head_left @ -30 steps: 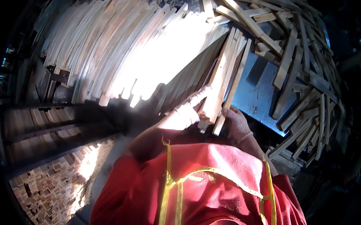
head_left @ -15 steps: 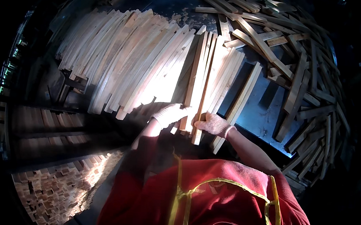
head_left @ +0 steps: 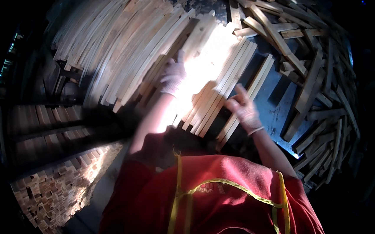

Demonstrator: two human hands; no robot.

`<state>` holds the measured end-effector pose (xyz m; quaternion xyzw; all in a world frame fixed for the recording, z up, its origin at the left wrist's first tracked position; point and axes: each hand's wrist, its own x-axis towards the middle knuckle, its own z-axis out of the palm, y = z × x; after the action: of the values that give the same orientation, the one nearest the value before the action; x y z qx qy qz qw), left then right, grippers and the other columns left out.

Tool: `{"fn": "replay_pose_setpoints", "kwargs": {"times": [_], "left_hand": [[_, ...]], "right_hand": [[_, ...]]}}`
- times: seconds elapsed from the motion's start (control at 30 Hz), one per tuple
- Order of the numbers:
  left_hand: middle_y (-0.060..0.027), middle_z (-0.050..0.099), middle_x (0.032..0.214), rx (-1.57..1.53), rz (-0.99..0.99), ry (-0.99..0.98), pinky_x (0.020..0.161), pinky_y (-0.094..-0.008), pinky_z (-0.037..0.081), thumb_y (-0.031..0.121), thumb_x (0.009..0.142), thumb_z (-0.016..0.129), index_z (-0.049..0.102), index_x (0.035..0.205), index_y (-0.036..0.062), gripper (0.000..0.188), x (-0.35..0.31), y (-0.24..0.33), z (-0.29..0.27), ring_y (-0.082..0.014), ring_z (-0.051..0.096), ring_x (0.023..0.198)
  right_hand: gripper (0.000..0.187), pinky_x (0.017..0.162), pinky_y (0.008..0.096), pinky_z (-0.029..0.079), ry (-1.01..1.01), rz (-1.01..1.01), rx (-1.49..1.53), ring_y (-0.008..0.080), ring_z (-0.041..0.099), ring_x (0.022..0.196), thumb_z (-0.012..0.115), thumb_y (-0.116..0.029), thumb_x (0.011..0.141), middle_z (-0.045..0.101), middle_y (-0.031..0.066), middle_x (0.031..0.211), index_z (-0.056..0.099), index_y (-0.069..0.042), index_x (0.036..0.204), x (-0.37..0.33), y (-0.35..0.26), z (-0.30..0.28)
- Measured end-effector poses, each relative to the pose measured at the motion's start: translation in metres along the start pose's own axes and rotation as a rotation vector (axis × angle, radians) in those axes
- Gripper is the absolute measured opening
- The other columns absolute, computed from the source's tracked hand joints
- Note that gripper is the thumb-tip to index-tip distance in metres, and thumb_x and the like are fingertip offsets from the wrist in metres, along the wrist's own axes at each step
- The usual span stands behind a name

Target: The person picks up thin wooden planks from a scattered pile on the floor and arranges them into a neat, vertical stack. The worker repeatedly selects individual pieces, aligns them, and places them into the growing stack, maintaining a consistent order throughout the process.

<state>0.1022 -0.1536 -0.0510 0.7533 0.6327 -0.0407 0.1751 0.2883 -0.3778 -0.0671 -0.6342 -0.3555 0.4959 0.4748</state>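
My left hand (head_left: 174, 78), in a pale knit glove, lies along the left side of the middle group of wooden strips (head_left: 224, 87). Its fingers are stretched out, with the thumb side hidden by glare. My right hand (head_left: 243, 108), gloved too and slightly blurred, hovers with fingers apart between that group and a separate pair of strips (head_left: 258, 85). Nothing shows in its grasp. The strips of the middle group lie side by side, their near ends uneven. Strong light washes out the part beside my left hand.
A wide row of strips (head_left: 127, 47) lies on the left. On the right, loose pieces (head_left: 304, 94) are heaped crosswise over the blue-grey metal table (head_left: 269, 101). A tall stack of strips (head_left: 58, 190), seen by its ends, stands at the lower left beside a dark rack (head_left: 43, 126).
Both hands have left the near end of the strip they were handling. The left moved farther away and leftward, the right rightward. The strips in the middle now lie closer together.
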Motion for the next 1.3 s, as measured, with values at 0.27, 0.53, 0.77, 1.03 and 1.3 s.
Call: {"fn": "replay_pose_setpoints", "kwargs": {"times": [0.27, 0.53, 0.77, 1.03, 1.3], "left_hand": [[-0.0121, 0.059, 0.134, 0.457, 0.128, 0.539, 0.100, -0.0495, 0.049, 0.045, 0.083, 0.080, 0.055, 0.142, 0.0127, 0.072, -0.038, -0.126, -0.003, -0.0358, 0.057, 0.121], [-0.0097, 0.071, 0.116, -1.121, -0.491, -0.219, 0.096, -0.0397, 0.054, 0.035, 0.096, 0.077, 0.072, 0.119, 0.0005, 0.042, -0.216, -0.120, 0.113, -0.0239, 0.070, 0.104], [-0.0122, 0.069, 0.129, -2.071, -0.641, -0.152, 0.105, -0.0434, 0.054, 0.044, 0.100, 0.072, 0.059, 0.142, 0.0033, 0.060, -0.187, -0.063, 0.147, -0.0251, 0.066, 0.120], [-0.0111, 0.068, 0.125, -1.639, -0.089, -0.213, 0.098, -0.0409, 0.055, 0.047, 0.105, 0.063, 0.058, 0.142, 0.0039, 0.057, -0.171, -0.092, 0.011, -0.0211, 0.069, 0.108], [-0.0119, 0.059, 0.148, -0.268, 0.500, -0.472, 0.122, -0.0348, 0.039, 0.031, 0.108, 0.056, 0.041, 0.159, 0.0055, 0.059, -0.045, 0.012, -0.001, -0.0201, 0.053, 0.137]], "right_hand": [[0.060, 0.067, 0.0332, 0.056, 0.006, 0.179, 0.053, 0.0228, 0.071, 0.080, 0.073, -0.035, 0.095, 0.071, 0.0177, 0.099, 0.049, 0.002, 0.134, 0.046, 0.036, -0.053], [0.061, 0.066, 0.0272, 0.050, 0.008, 0.179, -0.076, 0.0106, 0.061, 0.082, 0.073, -0.025, 0.093, 0.070, 0.0051, 0.108, 0.050, -0.005, 0.147, 0.054, 0.059, -0.046], [0.057, 0.078, 0.0291, 0.052, -0.103, 0.286, -0.080, 0.0137, 0.062, 0.091, 0.071, -0.026, 0.095, 0.067, 0.0060, 0.111, 0.055, -0.001, 0.143, 0.049, 0.038, -0.047], [0.065, 0.059, 0.0241, 0.041, -0.077, 0.282, 0.011, 0.0073, 0.053, 0.071, 0.074, -0.025, 0.091, 0.068, 0.0005, 0.098, 0.051, -0.007, 0.149, 0.044, 0.042, -0.052], [0.061, 0.058, 0.0260, 0.046, -0.009, 0.287, 0.040, 0.0091, 0.056, 0.069, 0.071, -0.022, 0.093, 0.068, 0.0016, 0.094, 0.051, -0.006, 0.148, 0.043, 0.055, -0.050]]}}
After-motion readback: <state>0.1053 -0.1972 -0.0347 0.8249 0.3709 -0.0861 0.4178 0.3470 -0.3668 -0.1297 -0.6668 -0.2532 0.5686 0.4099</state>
